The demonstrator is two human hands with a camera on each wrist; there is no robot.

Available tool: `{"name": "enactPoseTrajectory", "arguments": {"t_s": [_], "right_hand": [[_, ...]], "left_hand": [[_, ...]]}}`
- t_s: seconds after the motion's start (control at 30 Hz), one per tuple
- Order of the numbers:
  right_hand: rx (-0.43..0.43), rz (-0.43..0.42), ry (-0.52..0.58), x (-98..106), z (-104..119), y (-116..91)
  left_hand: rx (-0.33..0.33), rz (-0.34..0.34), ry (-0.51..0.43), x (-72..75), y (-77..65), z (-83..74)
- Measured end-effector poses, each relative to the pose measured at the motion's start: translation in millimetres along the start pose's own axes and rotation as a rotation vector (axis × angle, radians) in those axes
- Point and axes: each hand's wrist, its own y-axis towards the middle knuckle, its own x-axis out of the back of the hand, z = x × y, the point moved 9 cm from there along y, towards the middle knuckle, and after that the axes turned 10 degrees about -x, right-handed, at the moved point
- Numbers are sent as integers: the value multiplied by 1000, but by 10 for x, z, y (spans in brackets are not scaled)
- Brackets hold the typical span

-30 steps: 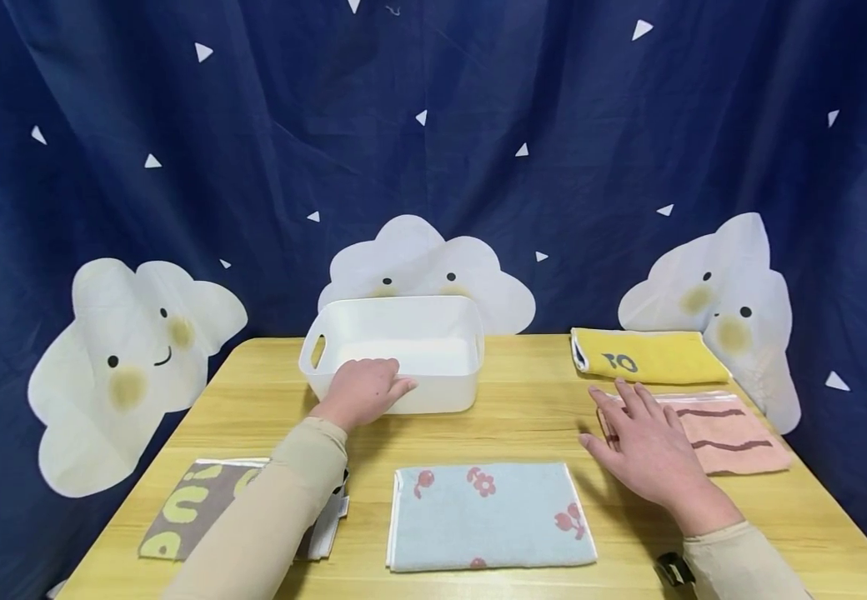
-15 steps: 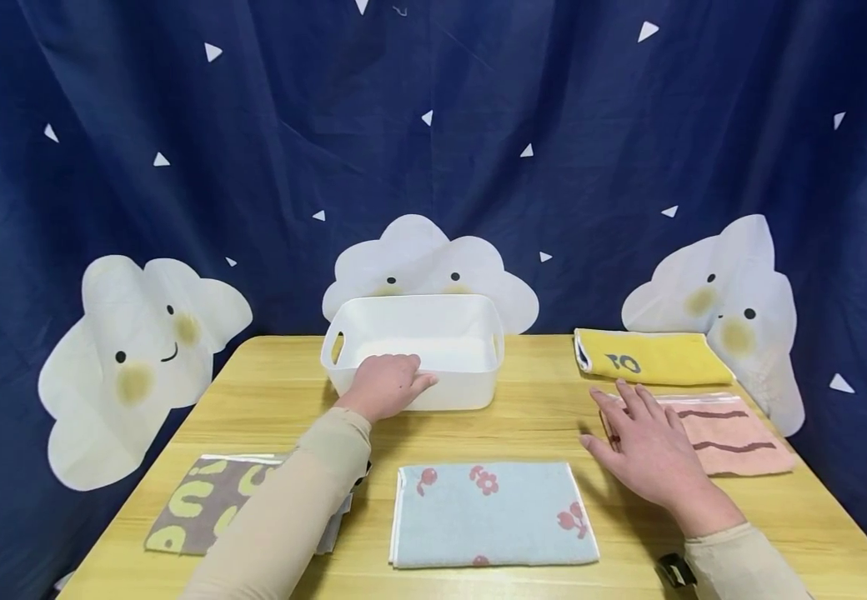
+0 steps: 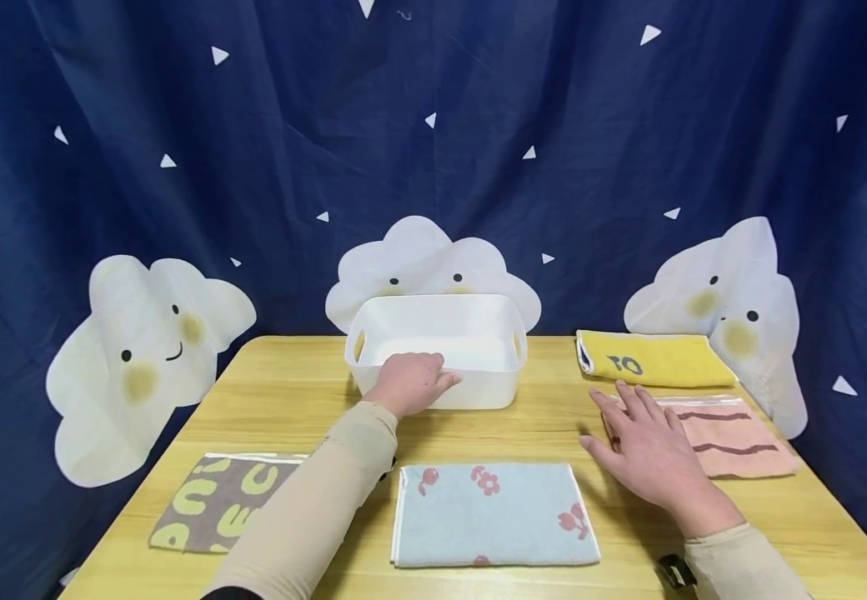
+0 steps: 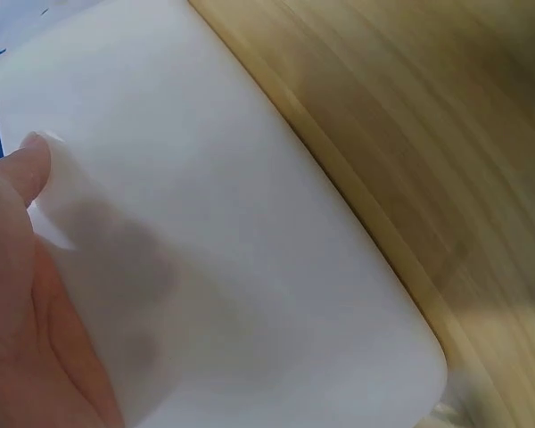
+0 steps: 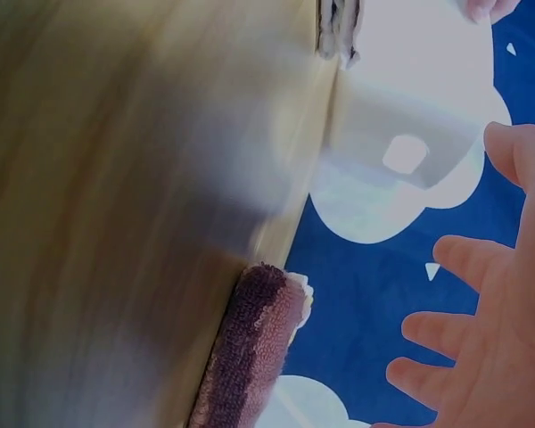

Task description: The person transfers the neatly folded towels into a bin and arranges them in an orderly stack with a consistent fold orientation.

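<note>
A white plastic bin (image 3: 488, 390) with handle holes at its ends stands toward the back of the table. My left hand (image 3: 409, 383) grips the middle of its front rim; in the left wrist view the thumb is over the rim and the other fingers show through the bin's wall (image 4: 250, 232). Over the left edge of a folded pink towel (image 3: 741, 446) with brown wavy stripes hovers my right hand (image 3: 654, 458), fingers spread and holding nothing. The right wrist view shows that hand (image 5: 499, 312) apart from the towel's striped edge (image 5: 245, 357).
Behind the pink towel lies a folded yellow towel (image 3: 666, 360). A light blue flowered towel (image 3: 493, 517) is at front centre, and a grey-brown lettered towel (image 3: 197, 508) at front left, partly under my left forearm in view. A navy curtain (image 3: 253, 125) hangs behind the table (image 3: 538, 425).
The bin has slid to the right across the table with my left hand on its rim. My right hand has stayed in place. The head view has shifted slightly.
</note>
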Motion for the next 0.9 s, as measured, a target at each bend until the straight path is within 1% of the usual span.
{"name": "enactPoseTrajectory", "arguments": {"t_s": [0.37,0.73,0.9], "right_hand": [[5,-7,1,17,23,-3],[13,-9,-4,9,32,-8],[13,-5,-4,-8,37,-7]], "left_hand": [[-31,-2,17,6,148,-186],[-26,6,30,-22,317,-331],[-26,-3,36,-2,388,-407]]}}
